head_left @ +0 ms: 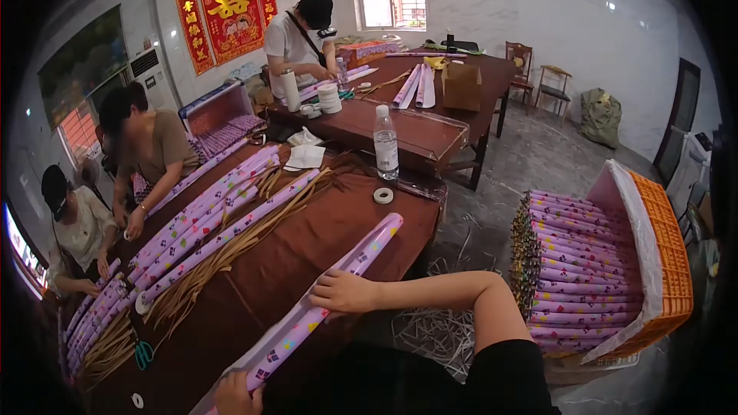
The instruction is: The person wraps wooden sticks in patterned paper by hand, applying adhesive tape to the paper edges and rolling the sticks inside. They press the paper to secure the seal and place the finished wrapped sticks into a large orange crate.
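Note:
A long purple roll of patterned sheet (296, 336), printed with small coloured figures, lies slantwise over the near edge of the brown table. My right hand (344, 292) is closed over its middle, fingers curled across the top. Down at the bottom of the view, my left hand (237, 394) grips the near end, with the thumb on the printed side. A pale, see-through edge of the sheet shows along the roll's left side. Beyond its far end stands a water bottle (386, 146), with a white tape roll (383, 196) in front of it.
More purple rolls (204, 219) and brown strips (201, 261) cover the table's left. Teal scissors (144, 353) lie near them. Three people (157, 150) work around the tables. An orange crate (663, 253) holding many rolls (584, 277) stands at right, beside shredded strips (442, 338) on the floor.

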The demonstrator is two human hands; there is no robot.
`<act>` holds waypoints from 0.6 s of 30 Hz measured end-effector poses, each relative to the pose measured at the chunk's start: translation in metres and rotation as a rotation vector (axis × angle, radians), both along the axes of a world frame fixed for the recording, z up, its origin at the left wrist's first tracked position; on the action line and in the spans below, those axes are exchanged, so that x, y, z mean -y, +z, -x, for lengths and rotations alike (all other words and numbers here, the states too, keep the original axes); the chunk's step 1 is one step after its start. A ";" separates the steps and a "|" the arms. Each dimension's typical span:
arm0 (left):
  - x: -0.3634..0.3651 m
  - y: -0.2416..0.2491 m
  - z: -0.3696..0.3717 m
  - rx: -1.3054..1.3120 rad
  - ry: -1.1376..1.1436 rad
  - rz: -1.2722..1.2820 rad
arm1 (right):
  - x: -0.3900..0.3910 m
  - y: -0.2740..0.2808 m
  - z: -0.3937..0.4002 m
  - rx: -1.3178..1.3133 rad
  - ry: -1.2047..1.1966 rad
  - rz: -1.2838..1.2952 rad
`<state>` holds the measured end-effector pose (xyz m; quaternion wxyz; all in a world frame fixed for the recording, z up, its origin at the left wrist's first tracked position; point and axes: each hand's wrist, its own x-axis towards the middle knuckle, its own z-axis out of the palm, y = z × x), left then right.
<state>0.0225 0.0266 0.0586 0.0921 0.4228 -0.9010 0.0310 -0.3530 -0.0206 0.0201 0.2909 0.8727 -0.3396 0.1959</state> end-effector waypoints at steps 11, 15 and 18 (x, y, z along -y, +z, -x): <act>-0.001 -0.016 0.007 0.119 0.060 -0.044 | 0.018 -0.007 0.018 0.170 0.349 -0.552; -0.004 -0.032 0.007 0.149 0.068 -0.048 | 0.000 -0.007 0.025 0.043 0.314 -0.337; -0.002 -0.034 0.015 0.118 -0.004 0.084 | 0.002 -0.013 0.031 0.047 0.260 -0.378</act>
